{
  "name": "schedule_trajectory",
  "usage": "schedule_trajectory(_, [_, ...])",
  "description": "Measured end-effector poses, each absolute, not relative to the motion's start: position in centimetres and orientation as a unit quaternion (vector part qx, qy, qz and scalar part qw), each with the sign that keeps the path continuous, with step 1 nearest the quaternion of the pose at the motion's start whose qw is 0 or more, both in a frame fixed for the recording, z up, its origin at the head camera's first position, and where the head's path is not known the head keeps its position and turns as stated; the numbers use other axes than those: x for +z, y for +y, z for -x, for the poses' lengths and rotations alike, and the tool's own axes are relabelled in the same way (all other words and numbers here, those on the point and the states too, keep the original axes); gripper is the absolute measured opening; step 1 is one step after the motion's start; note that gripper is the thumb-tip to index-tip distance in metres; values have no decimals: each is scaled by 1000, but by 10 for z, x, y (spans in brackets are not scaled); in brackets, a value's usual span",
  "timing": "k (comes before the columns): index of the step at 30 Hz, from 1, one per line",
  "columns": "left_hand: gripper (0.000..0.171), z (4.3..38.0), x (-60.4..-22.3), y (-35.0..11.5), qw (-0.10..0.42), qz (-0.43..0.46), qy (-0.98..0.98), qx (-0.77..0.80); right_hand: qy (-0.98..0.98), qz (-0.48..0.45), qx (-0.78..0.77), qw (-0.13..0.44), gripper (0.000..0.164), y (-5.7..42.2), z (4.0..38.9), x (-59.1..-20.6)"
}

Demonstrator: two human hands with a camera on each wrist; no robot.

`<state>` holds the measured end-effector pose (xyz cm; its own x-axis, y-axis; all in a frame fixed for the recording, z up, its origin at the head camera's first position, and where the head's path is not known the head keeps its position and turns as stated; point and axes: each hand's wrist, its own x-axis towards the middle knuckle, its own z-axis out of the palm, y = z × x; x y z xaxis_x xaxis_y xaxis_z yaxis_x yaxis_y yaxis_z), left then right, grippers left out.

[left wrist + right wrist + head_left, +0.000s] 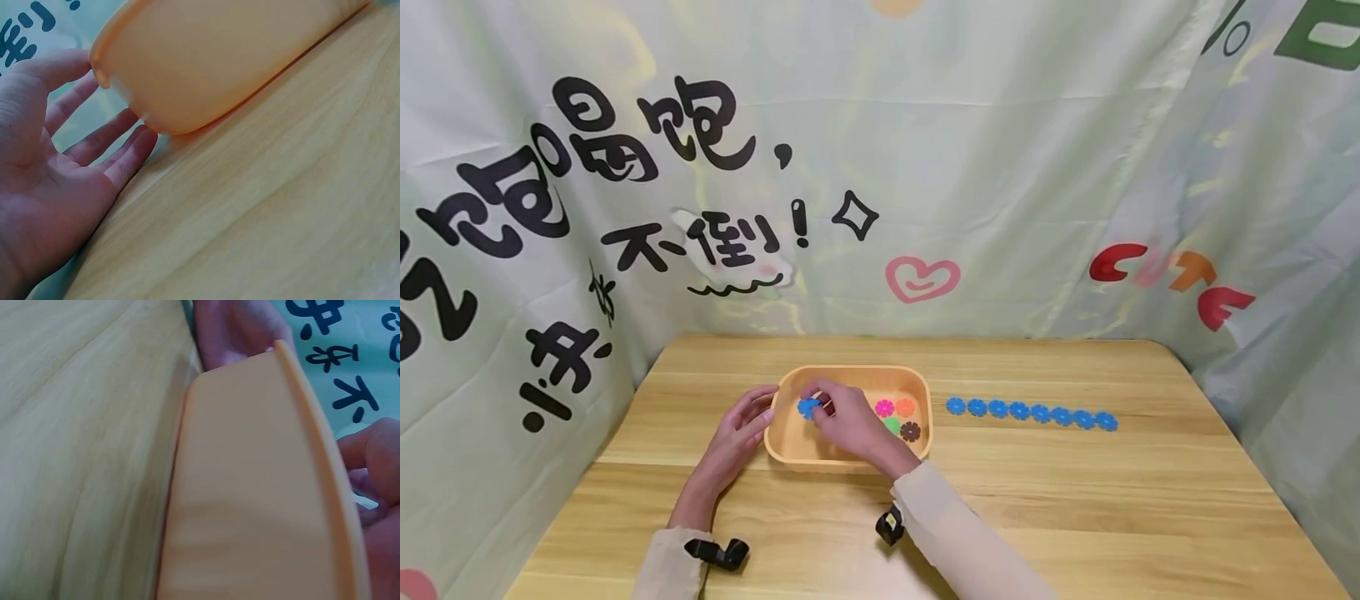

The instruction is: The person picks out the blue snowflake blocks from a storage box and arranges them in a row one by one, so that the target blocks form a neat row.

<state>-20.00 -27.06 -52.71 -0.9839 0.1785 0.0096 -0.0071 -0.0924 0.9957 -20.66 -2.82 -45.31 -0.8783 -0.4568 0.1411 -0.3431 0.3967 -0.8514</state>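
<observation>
An orange plastic tray (850, 467) stands on the table. My left hand (739, 437) rests against its left end; the left wrist view has the thumb at the rim and the other fingertips along the outer wall. Reaching over the front rim, my right hand (850, 421) pinches a blue snowflake disc (807, 407) at the tray's left inside, partly covered by the fingers. Toward the tray's right end lie a pink disc (884, 408), an orange disc (906, 407), a green disc (892, 426) and a dark brown disc (910, 432). The tray wall hides the discs from both wrist views.
Right of the tray, several blue snowflake discs (1019, 411) form a row slanting slightly toward the front right. The wooden table (1075, 508) reaches back to a printed cloth (1000, 167) with lettering and a pink heart, which also hangs at both sides.
</observation>
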Motion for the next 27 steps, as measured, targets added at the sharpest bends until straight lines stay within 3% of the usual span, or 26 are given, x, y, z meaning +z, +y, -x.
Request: schedule_trajectory(27, [50,200,-529,-271,53,-62,678,730,810,236,-537,-2,37,53,181,-436])
